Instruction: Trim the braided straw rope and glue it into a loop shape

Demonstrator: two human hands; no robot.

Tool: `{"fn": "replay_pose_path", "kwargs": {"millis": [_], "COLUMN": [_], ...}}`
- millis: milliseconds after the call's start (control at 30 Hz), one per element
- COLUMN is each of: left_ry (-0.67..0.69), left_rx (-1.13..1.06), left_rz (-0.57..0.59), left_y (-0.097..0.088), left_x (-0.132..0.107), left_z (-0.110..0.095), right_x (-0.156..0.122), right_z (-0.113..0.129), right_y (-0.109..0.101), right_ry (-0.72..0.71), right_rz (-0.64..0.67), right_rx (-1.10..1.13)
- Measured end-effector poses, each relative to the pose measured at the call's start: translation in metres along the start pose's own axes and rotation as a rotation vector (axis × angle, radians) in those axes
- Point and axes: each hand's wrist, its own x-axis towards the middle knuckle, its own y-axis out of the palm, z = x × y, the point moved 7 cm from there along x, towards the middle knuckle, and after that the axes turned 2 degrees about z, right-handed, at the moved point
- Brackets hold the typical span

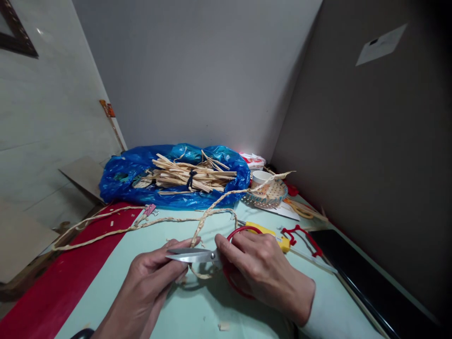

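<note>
My right hand [263, 270] grips red-handled scissors [196, 255], whose blades point left. The blades lie across a twisted straw cord [199, 227], close to my left fingertips. With thumb and fingers pinched together, my left hand [155, 273] holds the cord beside the blades. A short end of the cord curls out below the scissors. From my fingers the cord runs up and right toward a small woven basket, while another length loops away to the left through a pink clip [149, 210].
A blue plastic bag [120, 181] holding a tied bundle of dry straw strips [197, 176] lies at the back. To the right are a woven basket [270, 195], a white cup [261, 178], a yellow-handled tool [264, 230], red-framed glasses [303, 235] and a flat black object [367, 273].
</note>
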Motion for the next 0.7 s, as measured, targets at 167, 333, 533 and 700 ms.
{"fn": "replay_pose_path", "kwargs": {"millis": [167,333,533,700], "left_ry": [0.001,-0.022,0.019,0.007], "left_rx": [-0.023,0.109,0.310,0.298], "left_rz": [0.004,0.035,0.228,0.247], "left_y": [0.002,0.004,0.009,0.013], "left_x": [-0.005,-0.005,0.004,0.004], "left_z": [-0.001,0.008,0.014,0.016], "right_x": [0.003,-0.002,-0.004,0.000], "right_z": [-0.020,-0.045,-0.045,-0.039], "right_y": [-0.009,0.009,0.023,0.018], "right_ry": [0.280,0.795,0.914,0.865], "right_rz": [-0.101,-0.208,-0.271,-0.234], "right_rx": [0.446,1.093,1.473,1.499]}}
